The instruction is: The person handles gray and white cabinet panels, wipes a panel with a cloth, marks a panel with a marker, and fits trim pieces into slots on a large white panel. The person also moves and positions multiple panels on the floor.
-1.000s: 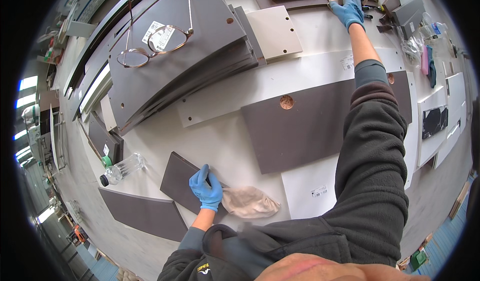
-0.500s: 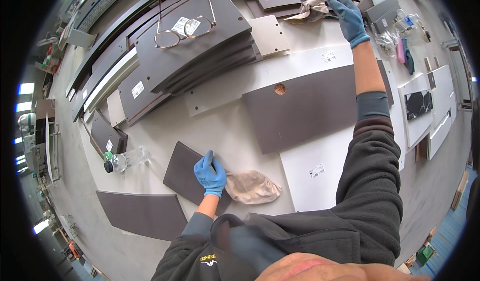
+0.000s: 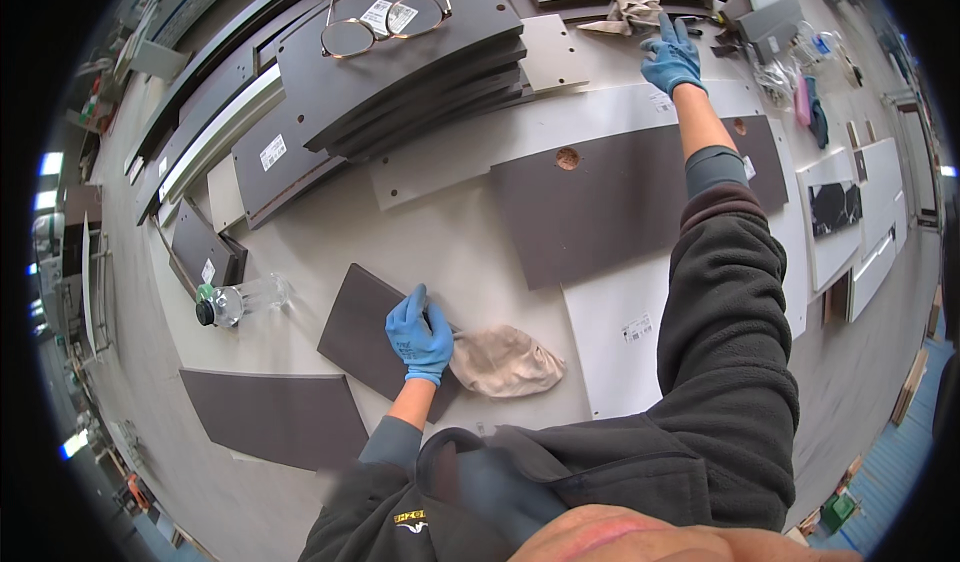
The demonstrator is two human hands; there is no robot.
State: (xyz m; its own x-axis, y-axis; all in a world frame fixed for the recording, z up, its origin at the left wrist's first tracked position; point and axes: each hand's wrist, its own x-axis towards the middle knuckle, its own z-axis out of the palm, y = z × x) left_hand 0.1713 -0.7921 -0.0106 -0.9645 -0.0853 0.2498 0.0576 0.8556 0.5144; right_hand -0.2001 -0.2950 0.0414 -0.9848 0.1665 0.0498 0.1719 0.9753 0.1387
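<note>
My left hand (image 3: 420, 338), in a blue glove, rests over a small dark panel (image 3: 352, 324) with its fingers curled in. What they hold, if anything, is hidden. A beige cloth (image 3: 508, 362) lies crumpled against that hand's right side, partly over the panel. My right hand (image 3: 674, 60), also gloved in blue, is stretched far forward above a long white board (image 3: 440, 170). Two of its fingers extend forward and nothing shows in it. Just beyond its fingertips lie a second crumpled cloth (image 3: 634, 10) and a small dark object (image 3: 692, 32).
Glasses (image 3: 350, 39) lie on a stack of dark panels (image 3: 440, 57). A clear bottle (image 3: 245, 300) lies on its side at left. A large dark panel (image 3: 600, 212) with a round hole spans the middle. Plastic packaging (image 3: 775, 80) sits at far right.
My right hand has come back toward me and slightly left, and its fingers have bent from a flat, stretched pose. My left hand stays on the panel beside the cloth. The view has shifted slightly.
</note>
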